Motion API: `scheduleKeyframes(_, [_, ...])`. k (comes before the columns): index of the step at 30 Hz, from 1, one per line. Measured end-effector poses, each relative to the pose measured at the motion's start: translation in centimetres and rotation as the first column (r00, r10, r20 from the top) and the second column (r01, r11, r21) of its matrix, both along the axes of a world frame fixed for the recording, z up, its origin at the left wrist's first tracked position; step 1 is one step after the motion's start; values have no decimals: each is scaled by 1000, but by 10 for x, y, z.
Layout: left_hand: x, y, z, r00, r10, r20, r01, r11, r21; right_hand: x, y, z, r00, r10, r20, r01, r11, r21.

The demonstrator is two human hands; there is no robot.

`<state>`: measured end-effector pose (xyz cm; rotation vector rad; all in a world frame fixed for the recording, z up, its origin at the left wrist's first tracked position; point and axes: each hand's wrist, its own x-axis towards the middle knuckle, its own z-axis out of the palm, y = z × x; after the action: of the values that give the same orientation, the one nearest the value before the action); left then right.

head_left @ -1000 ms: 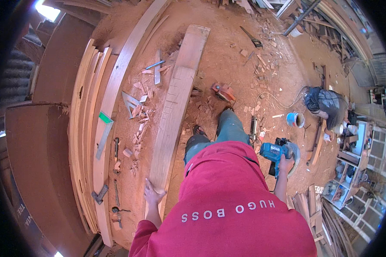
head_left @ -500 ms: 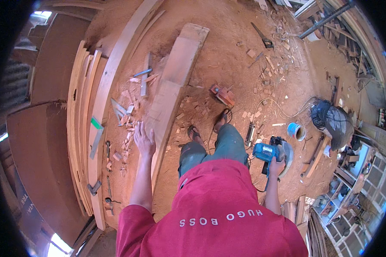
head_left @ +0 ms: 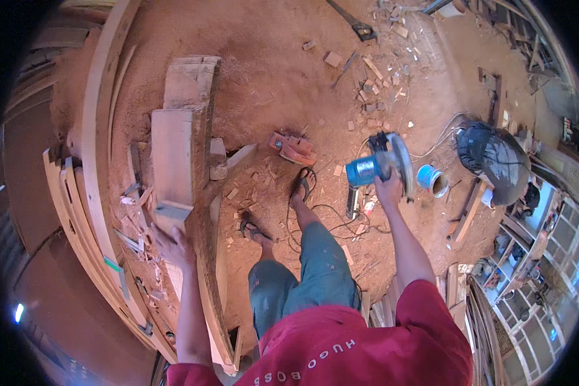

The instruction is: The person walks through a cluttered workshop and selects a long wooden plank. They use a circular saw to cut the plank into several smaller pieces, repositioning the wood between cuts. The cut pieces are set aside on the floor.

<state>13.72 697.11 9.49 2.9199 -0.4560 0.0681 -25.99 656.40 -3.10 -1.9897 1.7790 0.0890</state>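
Note:
My right hand (head_left: 387,191) grips the handle of a blue circular saw (head_left: 365,170), held off the ground ahead of my right side, its round guard on the right. My left hand (head_left: 174,246) has its fingers spread at the near part of a thick wooden plank (head_left: 172,151), beside a small block-like piece (head_left: 174,211) on it. Whether the palm presses on the wood cannot be made out. The plank runs lengthwise on my left, with its side edge showing.
Long timbers (head_left: 96,148) lie farther left. A red power planer (head_left: 293,148) rests beyond my feet, near a looped cord. To the right stand a blue bucket (head_left: 429,177) and a dark bag-like bundle (head_left: 492,157). A handsaw (head_left: 361,29) and wood scraps lie on the dirt floor.
My right hand has carried the circular saw forward and up from beside my leg. My left hand has come onto or against the plank. The whole view has turned.

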Motion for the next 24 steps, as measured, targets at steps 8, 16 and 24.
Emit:
scheduleKeyframes(8, [4,19,-21,1000,-25,2,25,1000,13,132,-85,-148,965,261,-2,-258,956,140])
scheduleKeyframes(16, [10,26,-26,997,43,-70,-45,999,-26,195,-85,-159,904,398,156,-405,914,20])
scheduleKeyframes(24, [10,18,3,986,158,-46,-156,987,40,184,-43,-81,879,456,139,-468,881,73])
